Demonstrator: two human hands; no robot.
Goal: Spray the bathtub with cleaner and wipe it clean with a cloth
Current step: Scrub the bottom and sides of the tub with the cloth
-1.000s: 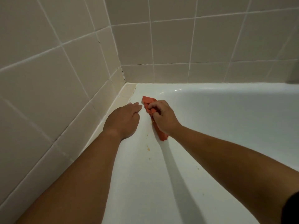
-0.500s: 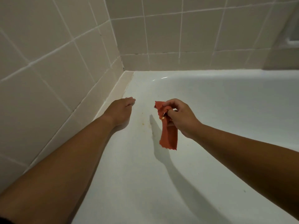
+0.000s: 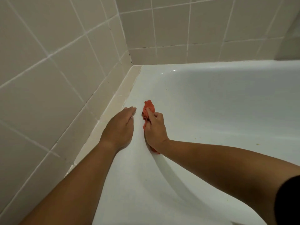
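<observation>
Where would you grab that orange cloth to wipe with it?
Around its bunched middle, coming from above, as the right hand does. The cloth lies lengthwise on the bathtub rim, with loose ends poking out ahead of and behind the hand, so a top grip probably presses it flat.

Scanning now: nothing readable anywhere in my view. Cloth [image 3: 149, 106] in my right hand [image 3: 155, 129]: plain orange, no lettering. Bathtub [image 3: 211, 103]: bare white, no brand mark. Wall tiles [image 3: 48, 62]: unmarked (only grout lines).
</observation>
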